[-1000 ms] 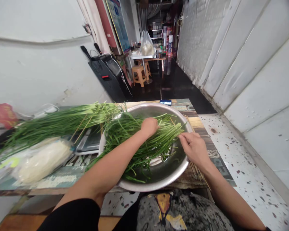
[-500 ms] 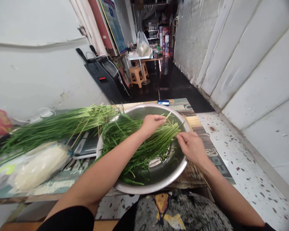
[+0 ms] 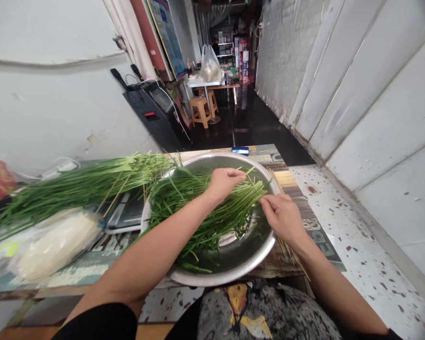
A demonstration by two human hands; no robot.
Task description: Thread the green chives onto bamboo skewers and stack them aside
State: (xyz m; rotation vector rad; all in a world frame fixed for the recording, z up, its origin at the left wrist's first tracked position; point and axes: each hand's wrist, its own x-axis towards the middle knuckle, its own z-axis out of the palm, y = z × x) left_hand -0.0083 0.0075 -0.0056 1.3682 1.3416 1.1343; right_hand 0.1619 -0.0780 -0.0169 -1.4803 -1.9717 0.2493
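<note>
A wide metal basin (image 3: 250,269) holds a loose heap of garlic chives (image 3: 194,203), their pale stem ends toward the right rim. My left hand (image 3: 225,184) reaches over the heap, thumb and fingers pinched together at a few stems near the far side. A thin wooden skewer (image 3: 250,179) shows just beyond those fingertips. At the right rim, my right hand (image 3: 282,212) is closed, with thumb and forefinger pinching the ends of the chive stems. Whether a skewer tip is also between those fingers is hidden.
More garlic chives (image 3: 78,189) lie left on the wooden table (image 3: 102,262), beside a dark tray (image 3: 125,212) and a plastic bag of something pale (image 3: 60,245). Several skewers (image 3: 286,250) lie right of the basin. A small blue object (image 3: 240,150) sits behind it.
My left hand has gone from a curled grip on the bunch to a pinch slightly farther right at the stems. My right hand stays at the stem ends. The view has shifted slightly.
</note>
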